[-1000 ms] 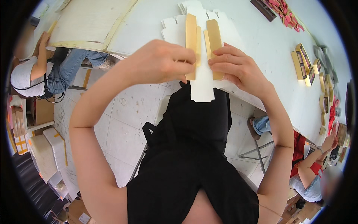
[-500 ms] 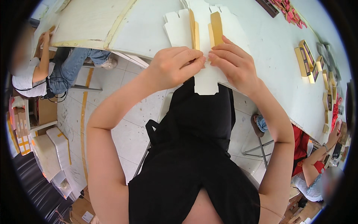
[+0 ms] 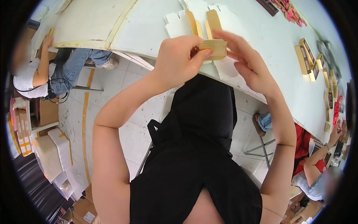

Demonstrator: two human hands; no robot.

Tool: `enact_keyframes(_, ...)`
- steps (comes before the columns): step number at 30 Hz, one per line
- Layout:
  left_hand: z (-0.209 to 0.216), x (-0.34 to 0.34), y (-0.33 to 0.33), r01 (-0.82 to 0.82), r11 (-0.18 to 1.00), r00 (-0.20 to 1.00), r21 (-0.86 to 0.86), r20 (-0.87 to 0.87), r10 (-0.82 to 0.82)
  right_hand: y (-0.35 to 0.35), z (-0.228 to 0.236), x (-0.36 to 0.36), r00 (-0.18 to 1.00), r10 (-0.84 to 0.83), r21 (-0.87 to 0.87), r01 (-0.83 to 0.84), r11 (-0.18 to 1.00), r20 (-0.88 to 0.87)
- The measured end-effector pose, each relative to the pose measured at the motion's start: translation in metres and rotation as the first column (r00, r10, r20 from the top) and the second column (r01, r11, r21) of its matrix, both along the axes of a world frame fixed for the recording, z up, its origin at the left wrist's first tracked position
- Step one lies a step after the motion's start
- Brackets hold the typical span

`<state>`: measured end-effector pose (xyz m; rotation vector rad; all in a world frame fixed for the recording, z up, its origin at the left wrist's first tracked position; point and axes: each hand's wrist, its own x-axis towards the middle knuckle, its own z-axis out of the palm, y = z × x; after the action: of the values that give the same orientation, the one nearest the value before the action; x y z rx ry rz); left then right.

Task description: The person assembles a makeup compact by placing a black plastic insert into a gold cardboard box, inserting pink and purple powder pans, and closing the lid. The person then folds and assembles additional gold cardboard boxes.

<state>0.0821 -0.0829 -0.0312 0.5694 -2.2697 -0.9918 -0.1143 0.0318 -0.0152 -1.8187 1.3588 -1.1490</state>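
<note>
A small gold carton [image 3: 215, 52] with white inner faces is partly folded at the table's near edge, its two long gold side walls standing up and leaning away from me. My left hand [image 3: 178, 59] pinches the near end panel, thumb on its gold face and fingers behind. At the panel's right side is my right hand [image 3: 249, 63], fingers stretched and apart; whether its fingertips touch the carton I cannot tell. Beneath and beyond lie flat white carton blanks [image 3: 177, 25] with notched tabs.
Finished-looking gold boxes [image 3: 302, 59] stand on the right of the white table [image 3: 268, 44]. Red small pieces [image 3: 292, 15] lie heaped at the far right, beside a dark bar [image 3: 267, 7]. One person [image 3: 37, 72] sits at the left, another [image 3: 313, 175] at the right.
The near white end panel has been folded up, so its gold outer face now shows. My left hand keeps hold of it, while my right hand has moved off to the right and opened.
</note>
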Motion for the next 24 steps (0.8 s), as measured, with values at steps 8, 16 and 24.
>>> enact_keyframes(8,0.009,-0.020,-0.018,-0.017,0.980,0.998,0.199,0.062,0.004,-0.016,-0.026,0.027,0.827,-0.374,-0.499,0.134,0.856,-0.420)
enact_keyframes(16,0.032,-0.053,-0.091,0.215,0.665,0.974,-0.716,0.208,-0.090,-0.039,-0.007,0.001,0.712,-0.020,-0.220,-0.191,0.957,-0.702)
enact_keyframes(24,0.043,-0.090,-0.106,0.490,0.704,0.794,-0.515,0.596,-0.117,-0.035,-0.005,0.023,0.686,-0.186,-0.274,-0.020,0.962,-0.703)
